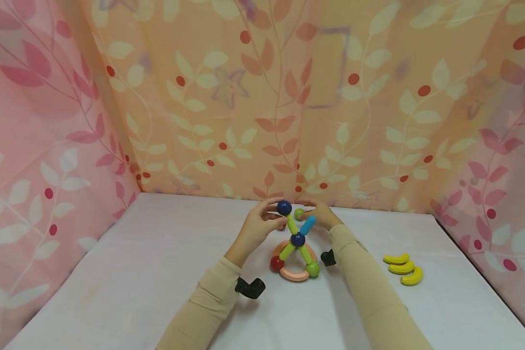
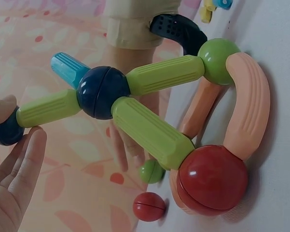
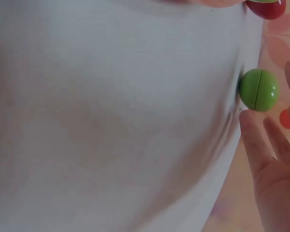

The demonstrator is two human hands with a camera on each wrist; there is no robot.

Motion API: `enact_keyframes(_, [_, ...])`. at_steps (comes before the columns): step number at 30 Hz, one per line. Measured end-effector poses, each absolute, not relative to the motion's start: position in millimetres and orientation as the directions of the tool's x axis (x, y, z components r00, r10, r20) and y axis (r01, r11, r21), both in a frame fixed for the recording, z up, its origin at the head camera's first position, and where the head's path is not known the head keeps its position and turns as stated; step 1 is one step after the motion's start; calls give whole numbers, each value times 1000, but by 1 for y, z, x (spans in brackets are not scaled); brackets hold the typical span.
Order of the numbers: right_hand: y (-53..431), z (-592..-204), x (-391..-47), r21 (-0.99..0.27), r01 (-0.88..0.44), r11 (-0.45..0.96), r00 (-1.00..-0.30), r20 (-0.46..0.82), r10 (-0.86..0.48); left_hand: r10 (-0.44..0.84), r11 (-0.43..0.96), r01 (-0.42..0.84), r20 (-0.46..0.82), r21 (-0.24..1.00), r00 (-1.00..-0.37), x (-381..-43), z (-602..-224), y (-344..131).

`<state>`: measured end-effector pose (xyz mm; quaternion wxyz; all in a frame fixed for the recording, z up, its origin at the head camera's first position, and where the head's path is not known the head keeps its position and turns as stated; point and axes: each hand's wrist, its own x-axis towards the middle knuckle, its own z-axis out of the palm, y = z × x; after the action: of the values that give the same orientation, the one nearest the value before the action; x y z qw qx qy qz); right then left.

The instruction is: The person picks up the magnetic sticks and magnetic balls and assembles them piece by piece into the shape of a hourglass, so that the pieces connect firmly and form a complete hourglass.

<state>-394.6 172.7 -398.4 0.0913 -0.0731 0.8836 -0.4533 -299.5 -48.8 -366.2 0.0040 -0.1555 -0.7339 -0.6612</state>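
A toy of magnetic sticks and balls stands mid-table. Its central navy ball (image 1: 297, 239) joins two lime legs (image 2: 157, 130), a raised lime stick (image 2: 48, 108) and a light blue stick (image 1: 308, 226). The legs meet a red ball (image 2: 212, 179) and a green ball (image 2: 219, 60), linked by orange curved pieces (image 2: 249, 104). My left hand (image 1: 262, 221) pinches the navy top ball (image 1: 284, 207) on the raised stick. Behind the toy, my right hand (image 1: 321, 214) has its fingers extended beside a loose green ball (image 3: 258, 90); contact is unclear.
Three yellow curved pieces (image 1: 401, 268) lie on the table at the right. Another red ball (image 2: 149, 207) rests near the loose green one. A floral curtain (image 1: 227, 97) rises behind the table's back edge. Black wrist devices (image 1: 250, 288) sit at both sleeves.
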Motion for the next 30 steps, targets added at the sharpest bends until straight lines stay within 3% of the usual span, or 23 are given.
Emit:
enact_keyframes(5, [170, -394, -392, -750, -102, 654, -958, -103, -268, 217, 77, 236, 214, 969, -952, -299, -368, -47])
enact_keyframes(14, [171, -404, -398, -668, -236, 706, -948, -3, -320, 220, 76, 229, 207, 970, -953, -301, -369, -48])
enact_keyframes(19, [177, -405, -388, -679, -197, 708, -965, 7, -262, 225, 63, 230, 211, 971, -951, -299, -369, -46])
enact_keyframes(25, [197, -392, -363, -866, -48, 497, -987, -36, -158, 214, 62, 247, 229, 967, -950, -298, -371, -42])
enact_keyframes(30, [214, -368, -333, -931, -42, 364, -988, -16, -156, 203, 69, 260, 242, 963, -949, -298, -372, -39])
